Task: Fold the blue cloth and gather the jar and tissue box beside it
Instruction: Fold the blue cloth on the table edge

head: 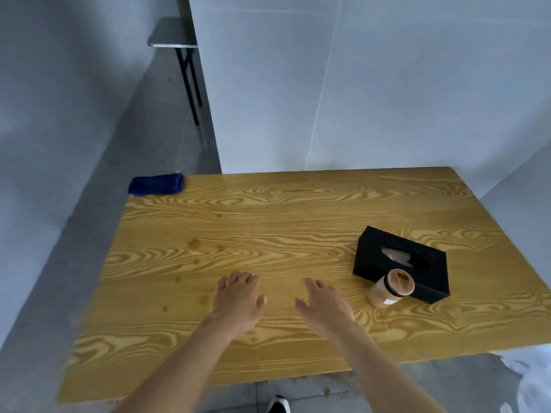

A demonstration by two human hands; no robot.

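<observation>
Both bare forearms are being held forward, left hand (238, 299) and right hand (323, 305) spread, palms down, empty.

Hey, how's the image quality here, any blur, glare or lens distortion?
Head view: soft, even light with faint shadows and no glare; wide-angle bending curves the table edges; left hand and right hand slightly motion-blurred; jar and cloth soft.

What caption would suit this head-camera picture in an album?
Two empty hands, left and right, over a wooden table; folded blue cloth far-left, jar touching tissue box.
</observation>
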